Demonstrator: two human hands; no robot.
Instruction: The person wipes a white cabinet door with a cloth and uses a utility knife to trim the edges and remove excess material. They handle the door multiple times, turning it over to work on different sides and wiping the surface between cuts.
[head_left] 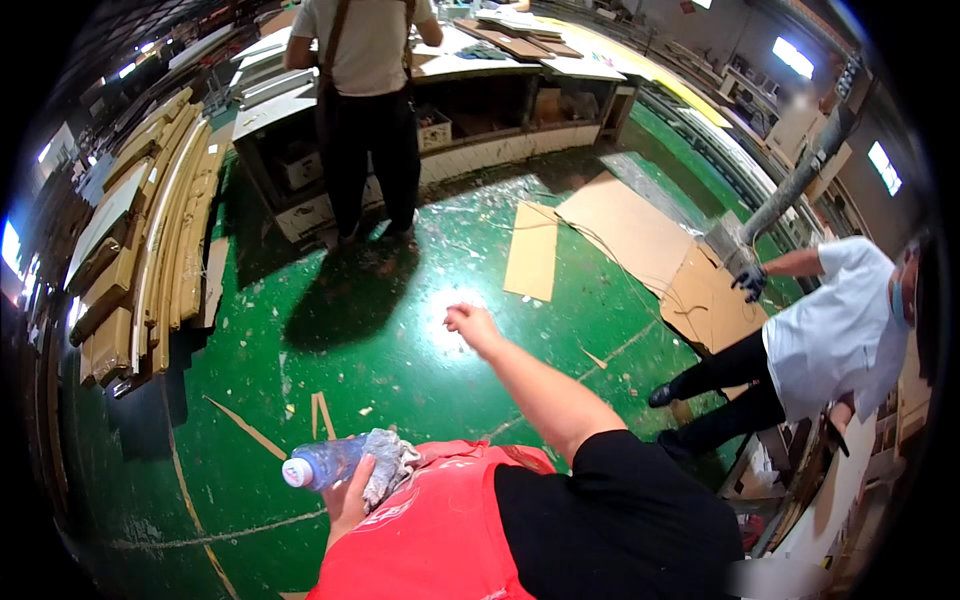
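Left hand (345, 500): grasping clear plastic bottle (322, 464) and grey rag (388, 464) together; bottle's long axis level, cap pointing leftward from hand. Right hand (470, 325): released, outstretched, holding nothing.

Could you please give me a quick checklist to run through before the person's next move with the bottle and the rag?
1. Bottle held in left hand: ok.
2. Bottle cap on: ok, a white cap shows.
3. Rag held along with the bottle: ok.
4. Right hand free: ok, it holds nothing and is stretched out over the floor.
5. Clear of co-workers: ok, one stands at the workbench, another crouches at the right by the cardboard.
6. Liquid left in bottle: cannot tell.
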